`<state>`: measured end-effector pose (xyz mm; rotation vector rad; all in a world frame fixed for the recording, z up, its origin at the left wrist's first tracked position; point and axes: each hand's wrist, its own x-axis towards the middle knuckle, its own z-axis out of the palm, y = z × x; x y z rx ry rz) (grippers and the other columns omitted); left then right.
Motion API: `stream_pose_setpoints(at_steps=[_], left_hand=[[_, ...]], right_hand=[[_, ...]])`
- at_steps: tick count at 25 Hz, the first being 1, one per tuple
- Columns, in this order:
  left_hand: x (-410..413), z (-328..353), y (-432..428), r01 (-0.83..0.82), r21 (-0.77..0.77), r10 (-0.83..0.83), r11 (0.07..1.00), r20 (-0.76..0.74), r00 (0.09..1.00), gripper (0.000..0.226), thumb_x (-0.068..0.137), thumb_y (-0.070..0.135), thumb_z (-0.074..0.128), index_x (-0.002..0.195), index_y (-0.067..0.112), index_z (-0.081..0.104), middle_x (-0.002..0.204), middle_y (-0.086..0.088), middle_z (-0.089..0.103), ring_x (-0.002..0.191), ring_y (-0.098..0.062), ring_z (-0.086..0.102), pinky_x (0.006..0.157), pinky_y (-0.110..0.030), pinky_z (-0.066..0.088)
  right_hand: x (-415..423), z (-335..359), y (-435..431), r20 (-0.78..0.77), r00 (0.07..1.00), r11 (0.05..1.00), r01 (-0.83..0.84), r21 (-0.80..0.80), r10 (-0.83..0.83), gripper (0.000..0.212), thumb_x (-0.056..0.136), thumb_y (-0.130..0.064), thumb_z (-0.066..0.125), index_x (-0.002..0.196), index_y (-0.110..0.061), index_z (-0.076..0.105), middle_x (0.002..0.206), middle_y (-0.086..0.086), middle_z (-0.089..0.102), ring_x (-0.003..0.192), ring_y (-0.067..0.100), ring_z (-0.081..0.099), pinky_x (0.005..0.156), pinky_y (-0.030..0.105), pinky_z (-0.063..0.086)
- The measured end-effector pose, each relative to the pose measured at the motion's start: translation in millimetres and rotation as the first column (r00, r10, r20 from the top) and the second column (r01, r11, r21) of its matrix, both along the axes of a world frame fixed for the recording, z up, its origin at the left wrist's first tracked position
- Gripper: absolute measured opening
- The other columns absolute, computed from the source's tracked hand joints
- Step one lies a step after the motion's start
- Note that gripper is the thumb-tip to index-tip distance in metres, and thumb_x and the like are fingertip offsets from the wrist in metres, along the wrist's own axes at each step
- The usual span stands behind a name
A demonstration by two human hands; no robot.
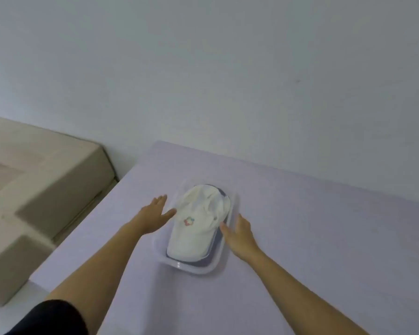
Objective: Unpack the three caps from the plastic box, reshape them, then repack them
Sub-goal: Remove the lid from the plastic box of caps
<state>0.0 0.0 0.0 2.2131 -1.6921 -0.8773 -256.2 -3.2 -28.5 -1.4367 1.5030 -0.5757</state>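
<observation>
A clear plastic box [194,268] is sitting on the lilac tabletop [312,238], near its far left part. A white cap [198,223] with a small coloured emblem on its front is lying on top inside the box, and a dark blue cap [217,247] is showing beneath it along the right and near edges; a third cannot be made out. The left hand [155,213] is hovering just beside the box's left rim, its fingers [161,200] spread open and gripping nothing. The right hand [240,234] is reaching at the right rim, fingers open too, the thumb close to the white cap's edge. A beige sofa [41,189] is standing to the left.
</observation>
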Motion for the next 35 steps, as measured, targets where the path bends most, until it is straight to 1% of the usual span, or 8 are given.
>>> stream_pose_setpoints(at_steps=[4,9,12,16,20,27,32,35], left_hand=[[21.9,-40.3,35.9,-0.155,0.180,0.194,0.971,-0.229,0.954,0.084,0.090,0.059,0.042,0.153,0.015,0.007,0.160,-0.007,0.015,0.145,-0.026,0.020,0.117,-0.041,0.018],[-2.4,-59.5,46.5,-0.227,0.142,0.263,0.963,-0.346,0.900,0.066,0.089,0.051,0.053,0.142,0.014,0.038,0.142,-0.008,0.048,0.126,-0.028,0.047,0.104,-0.040,0.041],[-32.2,-61.0,48.1,-0.195,0.104,0.220,0.975,-0.384,0.897,0.062,0.089,0.049,0.054,0.139,0.013,0.042,0.134,-0.006,0.054,0.120,-0.027,0.051,0.101,-0.043,0.045],[-102.9,-55.3,43.5,-0.098,0.049,0.109,0.994,-0.450,0.887,0.055,0.092,0.044,0.053,0.136,0.012,0.043,0.129,-0.005,0.055,0.113,-0.022,0.052,0.095,-0.034,0.044],[-177.1,-57.6,43.0,-0.006,0.071,0.040,0.997,-0.493,0.869,0.051,0.091,0.045,0.054,0.128,0.011,0.046,0.123,-0.005,0.058,0.103,-0.020,0.053,0.087,-0.029,0.044],[-240.3,-69.2,60.7,-0.001,0.153,0.072,0.988,-0.457,0.887,0.070,0.091,0.049,0.051,0.144,0.008,0.030,0.140,-0.011,0.048,0.125,-0.030,0.048,0.102,-0.038,0.041],[-262.3,-65.5,71.3,-0.277,0.089,0.291,0.957,-0.335,0.896,0.067,0.086,0.044,0.060,0.133,0.001,0.039,0.132,-0.015,0.048,0.120,-0.032,0.046,0.098,-0.040,0.041],[-276.9,-62.5,73.4,-0.500,0.193,0.536,0.844,-0.341,0.773,0.064,0.081,0.040,0.069,0.120,-0.004,0.044,0.124,-0.022,0.047,0.113,-0.038,0.049,0.094,-0.046,0.045]], right_hand=[[30.5,-43.3,32.7,0.117,0.979,0.941,0.123,0.315,-0.168,0.092,0.090,-0.048,0.054,0.150,-0.004,0.000,0.159,0.012,0.012,0.145,0.027,0.020,0.113,0.035,0.024],[32.8,-53.9,33.9,0.149,0.969,0.918,0.128,0.375,-0.196,0.070,0.093,-0.034,0.055,0.145,-0.003,0.020,0.149,0.012,0.034,0.134,0.026,0.038,0.101,0.030,0.034],[0.3,-47.8,33.7,0.213,0.932,0.896,0.189,0.402,-0.292,0.082,0.085,-0.036,0.064,0.148,-0.009,0.019,0.151,0.008,0.033,0.136,0.026,0.037,0.111,0.040,0.034],[-82.5,-76.4,32.5,0.235,0.883,0.871,0.297,0.391,-0.406,0.102,0.057,-0.052,0.075,0.142,-0.013,0.033,0.142,0.009,0.048,0.125,0.027,0.051,0.103,0.050,0.044],[-149.1,-42.0,50.6,0.199,0.833,0.808,0.397,0.436,-0.516,0.050,0.085,-0.021,0.067,0.129,-0.009,0.047,0.120,0.011,0.062,0.107,0.026,0.060,0.094,0.047,0.050],[-202.5,-36.0,81.5,0.129,0.865,0.820,0.400,0.409,-0.486,0.048,0.090,-0.027,0.061,0.130,-0.008,0.044,0.125,0.010,0.058,0.107,0.023,0.058,0.090,0.038,0.049],[-187.4,-38.7,91.2,0.059,0.865,0.849,0.472,0.238,-0.498,0.067,0.094,-0.044,0.049,0.147,-0.013,0.023,0.142,0.006,0.043,0.132,0.026,0.042,0.100,0.029,0.033],[-180.5,-44.0,92.7,0.015,0.835,0.824,0.541,0.168,-0.551,0.067,0.094,-0.046,0.045,0.147,-0.011,0.025,0.146,0.011,0.043,0.131,0.030,0.044,0.105,0.035,0.037]])
